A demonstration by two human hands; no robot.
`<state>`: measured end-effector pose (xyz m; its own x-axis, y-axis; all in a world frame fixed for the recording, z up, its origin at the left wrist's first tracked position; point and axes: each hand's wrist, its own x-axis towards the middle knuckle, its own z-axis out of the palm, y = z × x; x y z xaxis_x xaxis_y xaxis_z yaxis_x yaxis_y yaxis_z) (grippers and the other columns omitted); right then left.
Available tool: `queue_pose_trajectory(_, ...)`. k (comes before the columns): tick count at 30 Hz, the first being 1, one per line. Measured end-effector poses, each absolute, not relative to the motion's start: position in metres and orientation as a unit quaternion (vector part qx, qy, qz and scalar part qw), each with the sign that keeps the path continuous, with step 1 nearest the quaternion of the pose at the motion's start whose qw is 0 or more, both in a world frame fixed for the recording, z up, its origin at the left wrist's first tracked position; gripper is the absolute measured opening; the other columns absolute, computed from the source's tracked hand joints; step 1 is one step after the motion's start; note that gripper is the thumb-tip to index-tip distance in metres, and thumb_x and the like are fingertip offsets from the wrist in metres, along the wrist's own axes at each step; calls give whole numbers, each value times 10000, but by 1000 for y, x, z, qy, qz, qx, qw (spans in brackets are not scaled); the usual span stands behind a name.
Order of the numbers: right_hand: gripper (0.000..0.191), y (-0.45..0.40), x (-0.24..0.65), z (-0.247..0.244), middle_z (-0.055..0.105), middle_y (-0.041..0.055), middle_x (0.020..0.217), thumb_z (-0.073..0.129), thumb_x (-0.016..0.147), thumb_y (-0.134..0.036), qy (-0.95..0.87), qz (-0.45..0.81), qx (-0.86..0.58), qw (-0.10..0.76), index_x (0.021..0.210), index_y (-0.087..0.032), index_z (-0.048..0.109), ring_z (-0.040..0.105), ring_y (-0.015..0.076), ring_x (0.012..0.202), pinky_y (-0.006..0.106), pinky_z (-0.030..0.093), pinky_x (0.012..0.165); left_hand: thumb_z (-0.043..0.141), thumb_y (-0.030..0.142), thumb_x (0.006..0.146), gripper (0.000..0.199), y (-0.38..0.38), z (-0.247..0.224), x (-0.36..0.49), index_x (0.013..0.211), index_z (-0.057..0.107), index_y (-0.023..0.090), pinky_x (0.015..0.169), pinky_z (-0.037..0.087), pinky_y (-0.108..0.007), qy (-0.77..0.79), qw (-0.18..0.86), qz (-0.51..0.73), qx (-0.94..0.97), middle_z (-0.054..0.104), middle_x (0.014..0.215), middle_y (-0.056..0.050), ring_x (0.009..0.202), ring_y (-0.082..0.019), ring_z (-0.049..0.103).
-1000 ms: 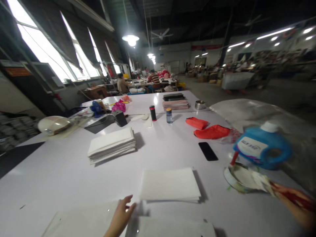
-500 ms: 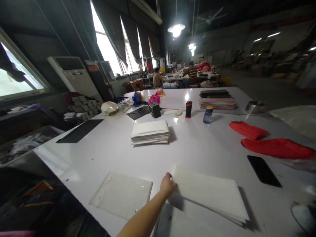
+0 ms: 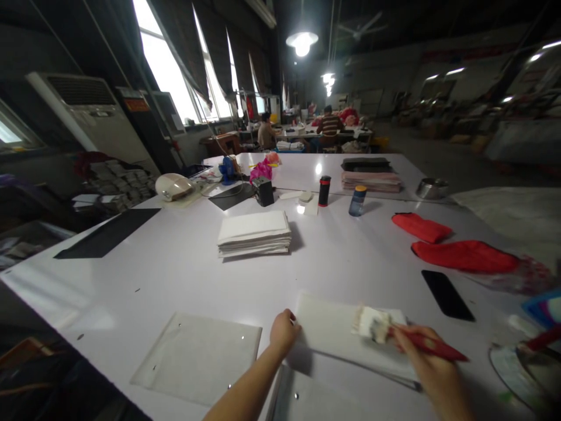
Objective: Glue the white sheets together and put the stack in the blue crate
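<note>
One white sheet stack, left hand at its left edge, grip unclear, right hand gripping paintbrush over it

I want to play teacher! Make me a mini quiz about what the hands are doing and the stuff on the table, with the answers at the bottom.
1. Fill in the blank: The person's ____ hand holds the brush.
2. True or false: The left hand is at one end of the white stack under the brush.
3. Pick one: What stands just to the left, in the picture, of the blue bottle with the yellow lid?
A. a metal bowl
B. a black and red flask
C. a white bag

Key:
1. right (the right hand grips the red handle)
2. True
3. B
</note>
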<state>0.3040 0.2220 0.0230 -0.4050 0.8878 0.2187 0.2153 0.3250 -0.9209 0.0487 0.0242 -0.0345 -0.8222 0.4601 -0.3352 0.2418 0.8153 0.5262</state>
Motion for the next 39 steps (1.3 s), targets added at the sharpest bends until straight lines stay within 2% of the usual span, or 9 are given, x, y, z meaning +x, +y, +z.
queue_pose_trajectory(5,278,172,163,1,673,25,701,570,813,-512,-771,487,-275,305,803,-234,562,654,199,651,308,534,634,618,120,720,232,29,-44,41,941,687,134,735,452,-267,928,243,221,175,730,983,-120,911,-215,665)
queue_pose_trajectory(8,266,168,138,-8,659,18,641,565,762,-506,-781,476,-284,286,752,-240,550,639,200,605,306,523,600,613,112,714,220,31,-49,38,914,704,129,768,460,-276,929,245,213,179,739,980,-126,931,-225,667)
queue_pose_trajectory(12,293,221,196,-5,654,21,582,569,691,-550,-785,422,-353,283,707,-258,564,635,226,556,319,491,522,587,107,736,215,32,-49,36,903,721,115,792,470,-284,927,251,208,184,748,971,-146,933,-236,676)
queue_pose_trajectory(16,293,286,285,16,541,22,428,608,595,-559,-780,337,-434,298,557,-284,514,539,247,422,356,392,432,612,109,720,193,33,-47,33,867,738,105,766,481,-286,923,272,205,181,759,933,-160,892,-251,697)
queue_pose_trajectory(21,289,272,304,38,638,50,656,596,675,-541,-770,214,-455,394,706,-256,560,613,263,645,373,444,622,618,107,711,189,33,-49,29,847,748,113,710,477,-254,916,284,212,186,772,894,-136,846,-229,707)
queue_pose_trajectory(23,255,235,277,37,640,42,715,593,774,-499,-774,249,-407,418,769,-246,559,612,234,700,347,455,684,620,110,714,178,33,-50,28,835,750,122,698,470,-240,914,284,216,190,775,878,-119,837,-214,705)
queue_pose_trajectory(25,200,193,243,30,629,37,742,575,838,-432,-787,366,-318,381,788,-240,549,607,212,730,325,465,726,626,102,707,156,33,-51,28,805,746,126,686,461,-232,912,285,222,194,773,849,-106,817,-204,701)
queue_pose_trajectory(31,196,135,186,-5,588,-7,644,523,844,-396,-799,456,-253,299,725,-240,518,580,167,606,273,478,594,608,9,671,211,32,-56,29,820,694,132,606,417,-211,906,281,252,192,734,780,-58,721,-154,660)
queue_pose_trajectory(39,285,234,324,-8,641,3,619,587,760,-532,-799,386,-374,269,732,-251,552,615,202,571,312,486,575,578,-5,677,211,27,-64,32,789,583,173,573,381,-216,894,274,305,179,634,663,15,612,-124,583)
